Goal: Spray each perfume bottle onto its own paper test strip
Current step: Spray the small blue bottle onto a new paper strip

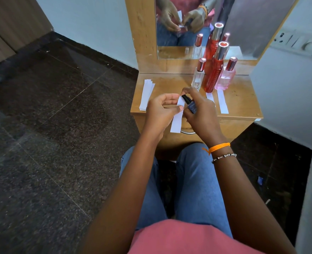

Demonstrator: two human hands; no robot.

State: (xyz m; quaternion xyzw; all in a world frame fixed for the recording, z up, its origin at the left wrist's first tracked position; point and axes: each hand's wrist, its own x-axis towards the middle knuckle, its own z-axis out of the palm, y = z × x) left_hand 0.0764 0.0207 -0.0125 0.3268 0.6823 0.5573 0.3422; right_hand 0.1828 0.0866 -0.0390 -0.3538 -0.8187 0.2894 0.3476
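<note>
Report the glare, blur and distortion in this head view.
Head view: bright glare on the metallic caps of the red bottle and pink bottle; wide-angle bending along the frame edges; floor and shirt softly blurred; right hand and dark bottle fairly sharp.

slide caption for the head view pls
Right hand aims dark bottle at paper strip held by left hand.

Matt white paper for the test strip (pixel 177 116), glossy dark glass on the small bottle (pixel 191 107), smooth wood-grain laminate across the worktop (pixel 243 99), shiny metallic caps (pixel 223 47), polished speckled stone floor (pixel 50 107).
</note>
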